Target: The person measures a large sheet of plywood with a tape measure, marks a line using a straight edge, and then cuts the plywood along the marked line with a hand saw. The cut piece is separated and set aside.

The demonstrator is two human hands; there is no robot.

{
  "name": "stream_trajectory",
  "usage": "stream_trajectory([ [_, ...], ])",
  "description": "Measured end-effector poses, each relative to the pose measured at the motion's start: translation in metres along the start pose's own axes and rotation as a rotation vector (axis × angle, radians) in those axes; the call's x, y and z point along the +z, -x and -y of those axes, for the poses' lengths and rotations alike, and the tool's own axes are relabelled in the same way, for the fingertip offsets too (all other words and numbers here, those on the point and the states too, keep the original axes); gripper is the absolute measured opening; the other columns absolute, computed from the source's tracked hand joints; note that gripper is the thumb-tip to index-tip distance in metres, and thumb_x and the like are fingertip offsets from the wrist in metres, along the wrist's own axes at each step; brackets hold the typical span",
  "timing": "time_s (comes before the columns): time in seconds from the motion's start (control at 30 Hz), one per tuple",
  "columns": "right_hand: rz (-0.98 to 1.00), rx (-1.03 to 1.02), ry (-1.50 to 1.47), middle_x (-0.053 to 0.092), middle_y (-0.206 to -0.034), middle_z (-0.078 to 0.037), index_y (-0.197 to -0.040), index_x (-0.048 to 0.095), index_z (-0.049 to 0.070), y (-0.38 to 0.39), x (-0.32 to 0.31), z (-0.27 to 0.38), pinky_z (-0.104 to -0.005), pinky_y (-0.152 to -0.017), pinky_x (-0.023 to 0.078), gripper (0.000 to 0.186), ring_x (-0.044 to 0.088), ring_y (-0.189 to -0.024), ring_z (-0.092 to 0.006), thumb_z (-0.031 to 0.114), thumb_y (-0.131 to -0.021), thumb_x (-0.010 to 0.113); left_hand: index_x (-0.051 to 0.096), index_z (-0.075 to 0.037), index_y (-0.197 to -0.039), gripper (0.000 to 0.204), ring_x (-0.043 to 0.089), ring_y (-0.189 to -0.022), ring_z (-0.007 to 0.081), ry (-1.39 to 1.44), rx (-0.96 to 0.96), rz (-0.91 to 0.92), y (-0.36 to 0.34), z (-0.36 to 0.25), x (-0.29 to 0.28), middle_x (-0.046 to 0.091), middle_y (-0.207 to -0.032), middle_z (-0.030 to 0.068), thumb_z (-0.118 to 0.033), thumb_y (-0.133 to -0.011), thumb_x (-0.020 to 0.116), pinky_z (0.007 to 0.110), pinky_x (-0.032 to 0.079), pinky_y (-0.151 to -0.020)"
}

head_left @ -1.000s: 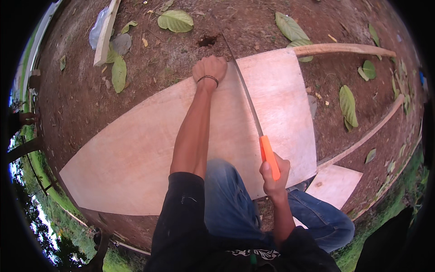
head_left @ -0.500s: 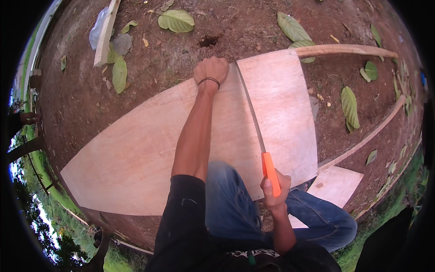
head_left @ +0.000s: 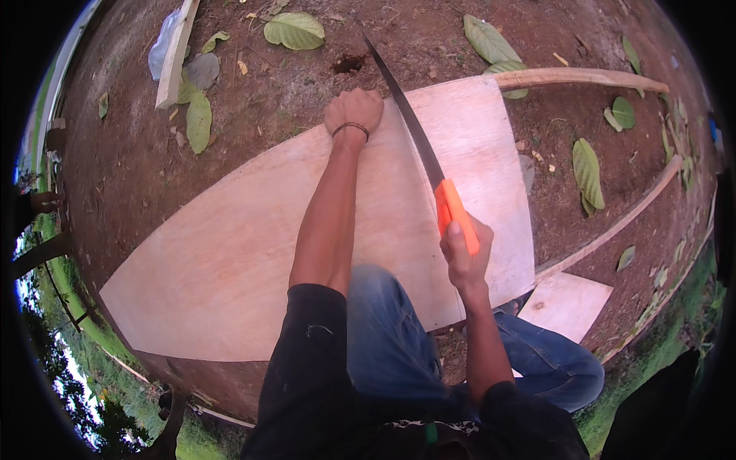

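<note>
**Saw Extended Forward, Sheet Braced**

1. Change of state. I have the saw [head_left: 418, 139] farther forward than half a second ago: the right hand [head_left: 469, 261] and the orange handle [head_left: 461, 205] have travelled away from the body, and more blade now shows beyond the far edge of the plywood sheet [head_left: 230, 253]. The left hand [head_left: 354, 113] has kept its place on the sheet. I judge this the forward part of a sawing stroke, with the left hand bracing.

2. Hand states. Right: wrapped around the handle. Left: curled into a fist at the sheet's far edge, left of the blade; I cannot tell whether its fingers hook the edge.

3. Workpiece position. The sheet lies beneath both hands, its pointed end to their left.

4. Count.
- Saw: one.
- Plywood sheet: one.
- Small board: one [head_left: 567, 303], right of and nearer the body than the right hand.
- Wooden strips: two, an upper strip [head_left: 583, 75] and a lower strip [head_left: 606, 234], right of both hands.
- Timber length: one [head_left: 178, 57], beyond and left of the left hand.
- Hole: one [head_left: 350, 64], just beyond the left hand.
- Green leaves [head_left: 587, 172]: at least ten; overlaps prevent an exact figure.
</note>
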State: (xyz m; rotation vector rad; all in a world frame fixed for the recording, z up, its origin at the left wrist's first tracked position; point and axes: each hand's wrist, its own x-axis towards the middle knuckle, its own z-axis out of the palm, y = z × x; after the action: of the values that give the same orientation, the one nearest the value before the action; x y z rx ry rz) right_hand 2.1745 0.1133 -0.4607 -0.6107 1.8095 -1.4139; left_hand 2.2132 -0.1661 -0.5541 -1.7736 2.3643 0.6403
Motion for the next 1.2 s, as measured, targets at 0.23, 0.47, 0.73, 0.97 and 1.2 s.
stream_trajectory([
  [0.23, -0.009, -0.07, 0.034, 0.044, -0.054, -0.003, -0.075, 0.057, -0.004, 0.027, 0.01, 0.001, -0.0313, -0.049, 0.034, 0.028, 0.043, -0.051, -0.009, 0.017, -0.094, 0.058, 0.078, 0.0, -0.097, 0.051, 0.072, -0.098, 0.0408, -0.031, -0.01, -0.001, -0.004, 0.007, 0.0, 0.073, -0.103, 0.0251, -0.035, -0.093, 0.041, 0.048, 0.056, -0.088],
  [0.47, -0.022, -0.246, 0.196, 0.041, -0.053, -0.008, -0.069, 0.049, 0.001, -0.095, 0.04, 0.003, -0.0351, -0.048, 0.032, 0.032, 0.038, -0.048, -0.0124, 0.017, -0.094, 0.061, 0.078, -0.001, -0.095, 0.05, 0.072, -0.097, 0.0403, 0.022, 0.042, -0.009, -0.003, -0.023, -0.002, 0.073, -0.101, 0.0241, -0.035, -0.093, 0.042, 0.048, 0.056, -0.086],
  [0.73, 0.005, -0.125, 0.065, 0.046, -0.054, -0.004, -0.076, 0.058, -0.002, 0.063, -0.005, -0.001, -0.0312, -0.048, 0.035, 0.026, 0.044, -0.05, -0.0099, 0.017, -0.092, 0.059, 0.078, -0.002, -0.098, 0.048, 0.072, -0.097, 0.0391, -0.013, -0.03, -0.012, 0.0, 0.003, -0.004, 0.074, -0.102, 0.023, -0.035, -0.093, 0.043, 0.047, 0.056, -0.085],
  [0.97, -0.017, -0.074, 0.046, 0.036, -0.053, -0.003, -0.07, 0.048, -0.001, -0.109, 0.041, 0.011, -0.0329, -0.048, 0.031, 0.037, 0.036, -0.05, -0.01, 0.023, -0.096, 0.06, 0.077, 0.0, -0.097, 0.051, 0.071, -0.097, 0.0418, 0.059, 0.021, 0.004, 0.001, -0.017, 0.003, 0.072, -0.101, 0.0267, -0.037, -0.092, 0.042, 0.049, 0.056, -0.086],
  [1.2, 0.057, -0.055, 0.068, 0.05, -0.056, -0.004, -0.09, 0.068, -0.008, 0.056, -0.016, -0.009, -0.0264, -0.053, 0.039, 0.036, 0.051, -0.052, -0.0093, 0.027, -0.092, 0.057, 0.077, 0.001, -0.096, 0.051, 0.071, -0.095, 0.0436, 0.07, -0.038, -0.001, 0.006, 0.005, -0.002, 0.072, -0.101, 0.0272, -0.036, -0.091, 0.042, 0.05, 0.055, -0.087],
])
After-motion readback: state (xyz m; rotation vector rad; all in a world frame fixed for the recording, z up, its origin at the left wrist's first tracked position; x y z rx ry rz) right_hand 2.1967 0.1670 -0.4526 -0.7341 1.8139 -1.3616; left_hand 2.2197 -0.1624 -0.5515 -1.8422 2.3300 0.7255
